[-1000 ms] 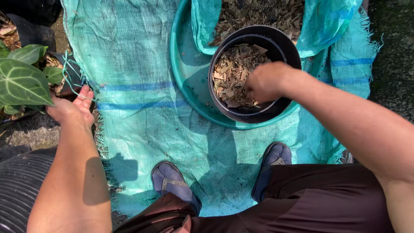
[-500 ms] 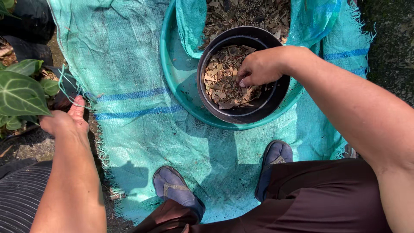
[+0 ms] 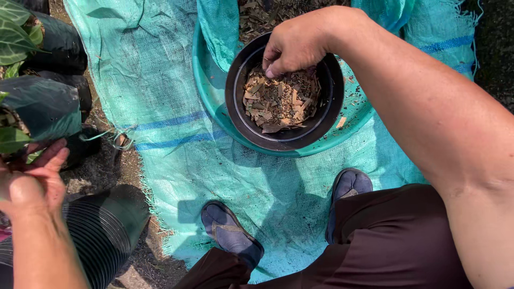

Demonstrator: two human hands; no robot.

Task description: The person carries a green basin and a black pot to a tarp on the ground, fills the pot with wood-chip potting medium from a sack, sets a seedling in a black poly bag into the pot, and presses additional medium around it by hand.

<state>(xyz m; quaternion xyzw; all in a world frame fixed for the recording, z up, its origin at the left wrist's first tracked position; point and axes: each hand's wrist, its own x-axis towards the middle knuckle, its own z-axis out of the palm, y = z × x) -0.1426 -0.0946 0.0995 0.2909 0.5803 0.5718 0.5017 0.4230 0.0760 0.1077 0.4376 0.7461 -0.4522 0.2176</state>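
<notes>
A black round pot [image 3: 234,101] holds dry brown leaf pieces [image 3: 278,99] and stands in a teal basin [image 3: 206,91]. My right hand [image 3: 294,45] hangs over the pot's far side, fingers bunched and pointing down into the leaf pieces. My left hand [image 3: 35,176] is at the left edge, fingers curled beside a black plant bag [image 3: 45,104] with broad green veined leaves [image 3: 13,40]. I cannot tell whether it grips the plant.
A teal woven sheet [image 3: 160,80] with blue stripes covers the ground. More leaf litter [image 3: 262,13] lies in a teal sack behind the pot. A ribbed black pot [image 3: 101,235] sits at lower left. My two shoes [image 3: 230,230] rest on the sheet.
My view has closed in and shifted. My right hand moved from the pot's right side to its far rim. My left hand drew back from the sheet's edge toward the bagged plant.
</notes>
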